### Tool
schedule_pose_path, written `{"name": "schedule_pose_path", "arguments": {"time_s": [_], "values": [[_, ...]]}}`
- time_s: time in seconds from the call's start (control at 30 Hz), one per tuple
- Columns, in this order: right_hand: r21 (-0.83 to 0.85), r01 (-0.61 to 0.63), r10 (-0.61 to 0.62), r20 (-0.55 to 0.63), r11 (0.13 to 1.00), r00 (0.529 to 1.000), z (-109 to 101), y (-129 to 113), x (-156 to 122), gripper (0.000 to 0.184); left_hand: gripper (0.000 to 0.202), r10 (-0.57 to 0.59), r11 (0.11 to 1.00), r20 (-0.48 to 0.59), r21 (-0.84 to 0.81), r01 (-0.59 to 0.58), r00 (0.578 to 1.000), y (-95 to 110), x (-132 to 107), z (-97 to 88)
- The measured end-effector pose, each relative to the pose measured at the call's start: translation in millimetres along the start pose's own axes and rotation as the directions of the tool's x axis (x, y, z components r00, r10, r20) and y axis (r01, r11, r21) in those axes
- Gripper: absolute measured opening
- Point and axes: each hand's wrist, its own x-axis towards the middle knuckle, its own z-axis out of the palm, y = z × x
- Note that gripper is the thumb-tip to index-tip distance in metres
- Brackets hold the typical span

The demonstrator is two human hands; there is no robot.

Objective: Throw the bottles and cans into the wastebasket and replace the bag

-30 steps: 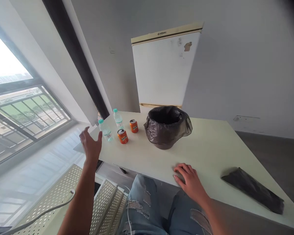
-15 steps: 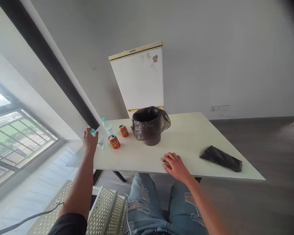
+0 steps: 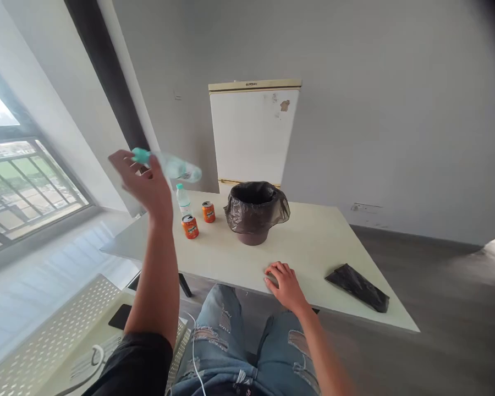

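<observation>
- Left hand (image 3: 142, 179): grip closed on the green cap (image 3: 140, 155) of a clear bottle (image 3: 177, 167), held near-horizontal above the desk (image 3: 305, 264).
- Right hand (image 3: 286, 286): resting at the desk's near edge, grip loosely curled, partly open.
- Bag-lined bin (image 3: 252, 238): upright on desk, right of two orange cans (image 3: 190, 226).

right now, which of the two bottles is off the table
The tilted bottle in the left hand, held near its cap; the other bottle stands upright on the table.
</observation>
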Motion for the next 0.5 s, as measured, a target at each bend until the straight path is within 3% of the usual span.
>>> {"name": "schedule_pose_path", "arguments": {"time_s": [0.13,0.23,0.3,0.4,0.47,0.5], "values": [[0.01,-0.006,0.006,0.007,1.0,1.0,-2.3,-5.1,-0.1,0.008,0.027,-0.024,0.963,0.166,-0.259,0.067,0.986,65.2,-16.9,60.2],[0.029,-0.014,0.014,0.001,0.999,1.0,-2.4,-6.2,0.4,0.007,0.03,0.043,0.928,0.392,-0.356,0.108,0.919,84.6,-39.2,104.4],[0.039,-0.023,0.024,-0.002,0.999,1.0,-2.0,-5.9,1.0,0.007,0.03,0.107,0.93,0.549,-0.349,0.112,0.829,86.5,-54.7,129.1],[0.054,-0.035,0.035,0.012,0.998,0.999,-1.4,-5.1,1.5,0.006,0.029,0.145,0.966,0.762,-0.247,0.077,0.631,82.0,-74.3,155.9],[0.063,-0.039,0.038,0.024,0.997,0.999,-1.2,-4.4,1.6,0.005,0.028,0.14,0.981,0.847,-0.191,0.047,0.513,78.6,-83.6,168.5],[0.065,-0.04,0.038,0.029,0.997,0.999,-1.1,-4.1,1.6,0.005,0.027,0.134,0.985,0.868,-0.167,0.029,0.479,77.1,-87.2,174.0]]}}
